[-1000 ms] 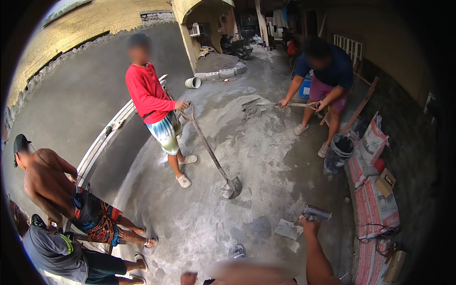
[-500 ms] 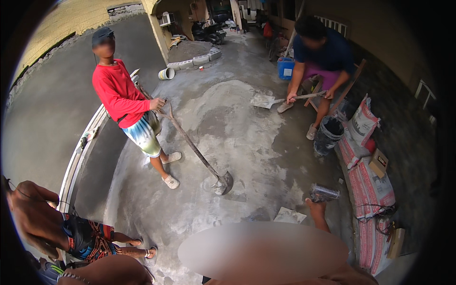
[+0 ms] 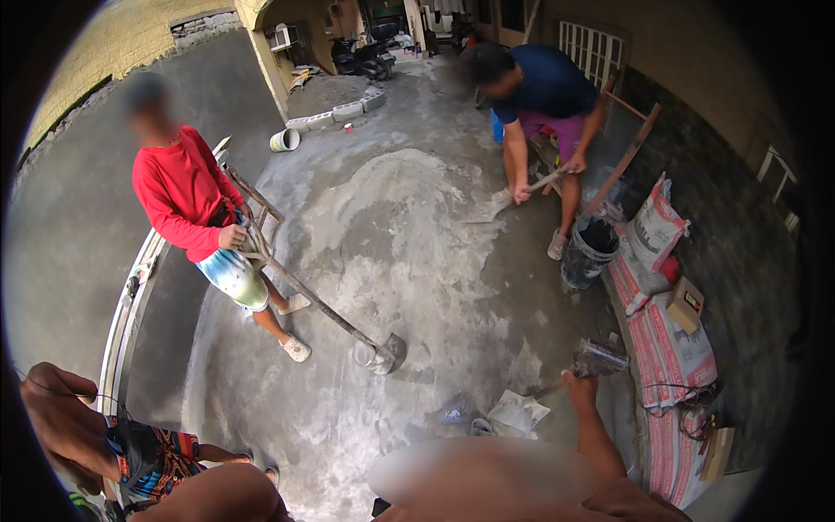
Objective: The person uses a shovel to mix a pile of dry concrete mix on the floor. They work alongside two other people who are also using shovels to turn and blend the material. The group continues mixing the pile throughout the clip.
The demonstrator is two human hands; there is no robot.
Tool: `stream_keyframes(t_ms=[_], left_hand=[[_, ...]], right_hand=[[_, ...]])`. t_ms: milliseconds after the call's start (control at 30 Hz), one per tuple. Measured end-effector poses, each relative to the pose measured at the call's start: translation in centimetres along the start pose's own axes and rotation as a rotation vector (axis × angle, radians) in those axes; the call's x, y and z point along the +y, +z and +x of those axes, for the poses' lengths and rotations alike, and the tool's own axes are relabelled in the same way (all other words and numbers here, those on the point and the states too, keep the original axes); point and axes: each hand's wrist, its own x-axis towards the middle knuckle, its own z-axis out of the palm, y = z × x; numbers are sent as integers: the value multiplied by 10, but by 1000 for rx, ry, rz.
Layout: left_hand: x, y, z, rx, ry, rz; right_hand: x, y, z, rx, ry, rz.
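My right hand [image 3: 581,388] reaches in from the lower right. Its fingers are closed around the shaft of a square-bladed shovel [image 3: 520,411], whose pale blade rests on the wet grey floor. Just past my fingers is a dark, shiny, see-through-looking piece [image 3: 600,358] in line with the shaft; its kind I cannot make out. My left hand is out of sight. A blurred oval covers the lower middle, and rounded bare skin [image 3: 213,498] fills part of the lower left. Below the blade shows part of a grey sandal [image 3: 481,427].
A pale mound of mix [image 3: 400,200] spreads ahead. A person in red [image 3: 183,191] holds a long round shovel [image 3: 326,313]; another in dark blue [image 3: 557,83] bends over a square shovel [image 3: 487,210]. A bare-backed person [image 3: 61,426] crouches left. Bucket [image 3: 590,252] and bags [image 3: 670,348] line the right.
The person in dark blue has bent lower, their blade now against the mound's edge. The person in red has shifted left in view. My shovel's blade sits slightly lower and further left in the picture.
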Motion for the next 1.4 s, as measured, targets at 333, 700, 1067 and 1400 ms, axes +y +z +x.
stream_keyframes(t_ms=[333,700,1067,1400], left_hand=[[-84,38,14,22,-83,111],[-157,92,-150,481,-1344,111],[-14,233,-577,-285,-2620,-136],[-114,198,-596,569,-2728,-263]], right_hand=[[9,-4,67,-143,153,113],[-9,-1,98,-199,-5,-234],[-16,22,119,-200,288,246],[-159,67,191,-146,189,66]])
